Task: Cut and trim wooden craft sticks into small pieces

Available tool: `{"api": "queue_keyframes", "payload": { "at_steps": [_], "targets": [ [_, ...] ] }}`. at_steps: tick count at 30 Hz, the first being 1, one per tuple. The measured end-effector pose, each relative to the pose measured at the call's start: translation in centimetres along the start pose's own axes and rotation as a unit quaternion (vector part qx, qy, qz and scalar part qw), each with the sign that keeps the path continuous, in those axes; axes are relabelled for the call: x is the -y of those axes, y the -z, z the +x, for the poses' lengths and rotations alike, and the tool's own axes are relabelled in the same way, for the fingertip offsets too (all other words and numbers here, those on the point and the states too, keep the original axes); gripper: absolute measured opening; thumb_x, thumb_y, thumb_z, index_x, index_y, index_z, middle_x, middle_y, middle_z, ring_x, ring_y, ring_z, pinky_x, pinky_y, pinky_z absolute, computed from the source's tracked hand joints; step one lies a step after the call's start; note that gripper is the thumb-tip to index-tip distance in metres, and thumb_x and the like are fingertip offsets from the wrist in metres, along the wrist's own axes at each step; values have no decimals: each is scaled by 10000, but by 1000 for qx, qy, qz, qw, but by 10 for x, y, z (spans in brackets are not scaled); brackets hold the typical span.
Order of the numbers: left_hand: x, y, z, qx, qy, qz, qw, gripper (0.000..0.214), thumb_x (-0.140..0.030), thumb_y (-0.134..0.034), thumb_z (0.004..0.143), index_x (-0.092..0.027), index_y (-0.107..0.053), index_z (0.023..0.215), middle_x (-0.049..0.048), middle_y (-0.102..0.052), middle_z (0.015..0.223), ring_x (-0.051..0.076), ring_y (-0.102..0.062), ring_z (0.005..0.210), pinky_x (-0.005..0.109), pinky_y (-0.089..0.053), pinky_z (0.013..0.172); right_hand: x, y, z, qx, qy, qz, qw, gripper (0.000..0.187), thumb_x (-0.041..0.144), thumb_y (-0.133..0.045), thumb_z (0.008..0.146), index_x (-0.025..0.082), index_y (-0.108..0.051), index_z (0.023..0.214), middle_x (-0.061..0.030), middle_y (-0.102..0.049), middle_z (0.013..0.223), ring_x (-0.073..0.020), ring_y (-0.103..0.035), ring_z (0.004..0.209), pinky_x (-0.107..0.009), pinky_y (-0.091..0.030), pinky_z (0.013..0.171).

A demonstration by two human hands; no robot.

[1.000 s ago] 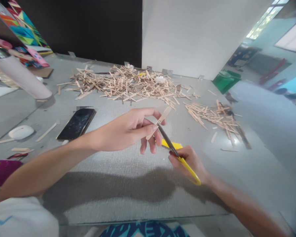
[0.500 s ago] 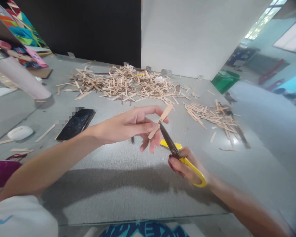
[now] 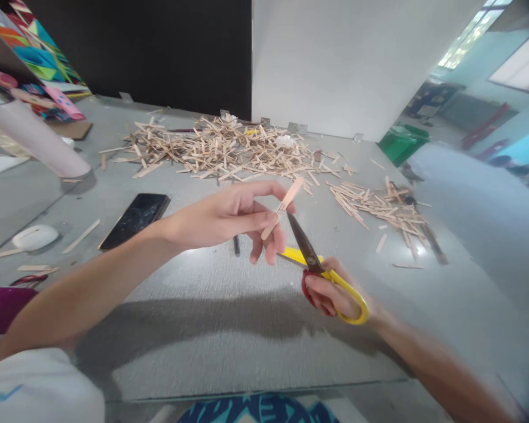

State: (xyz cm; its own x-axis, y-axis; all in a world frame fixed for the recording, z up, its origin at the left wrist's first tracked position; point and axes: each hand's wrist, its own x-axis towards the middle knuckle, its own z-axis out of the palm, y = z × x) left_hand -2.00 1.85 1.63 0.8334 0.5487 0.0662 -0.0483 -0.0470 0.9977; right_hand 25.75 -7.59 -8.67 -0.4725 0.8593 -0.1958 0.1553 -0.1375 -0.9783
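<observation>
My left hand pinches a short wooden stick between thumb and forefinger, holding it tilted above the grey table. My right hand grips a pair of scissors with yellow and red handles. The dark blades point up and left, their tip just right of the stick's middle. Whether blade and stick touch is unclear.
A big heap of wooden sticks lies at the back of the table, a smaller heap to the right. A black phone, a white mouse and a pink tube sit on the left. A yellow object lies under the scissors.
The scissors have swung more upright and their blades have drawn back slightly from the stick. My left hand has risen a little with the stick.
</observation>
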Motion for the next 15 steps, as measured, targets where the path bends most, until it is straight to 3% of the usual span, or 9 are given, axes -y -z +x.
{"api": "queue_keyframes", "payload": {
  "at_steps": [5, 15],
  "targets": [
    [-4, -7, -2, -66, 1, 43, 997, 258, -328, -678, 1086, -200, -607, 1298, 80, -841, 914, 200, -813, 692, 245, -590, 542, 3, 5, 2, -17, 32, -65, 997, 518, 554, -691, 995, 226, -547, 620, 19, -501, 525, -113, -421, 471, -259, -305, 444],
    [-3, -12, -3, -66, 28, 47, 996, 267, -287, -678, 1064, -227, -641, 1322, 49, -847, 923, 195, -817, 672, 238, -581, 519, -1, 5, 5, -45, 89, -163, 981, 501, 448, -676, 1017, 212, -499, 613, 27, -463, 573, -107, -366, 539, -283, -245, 495]
  ]
}}
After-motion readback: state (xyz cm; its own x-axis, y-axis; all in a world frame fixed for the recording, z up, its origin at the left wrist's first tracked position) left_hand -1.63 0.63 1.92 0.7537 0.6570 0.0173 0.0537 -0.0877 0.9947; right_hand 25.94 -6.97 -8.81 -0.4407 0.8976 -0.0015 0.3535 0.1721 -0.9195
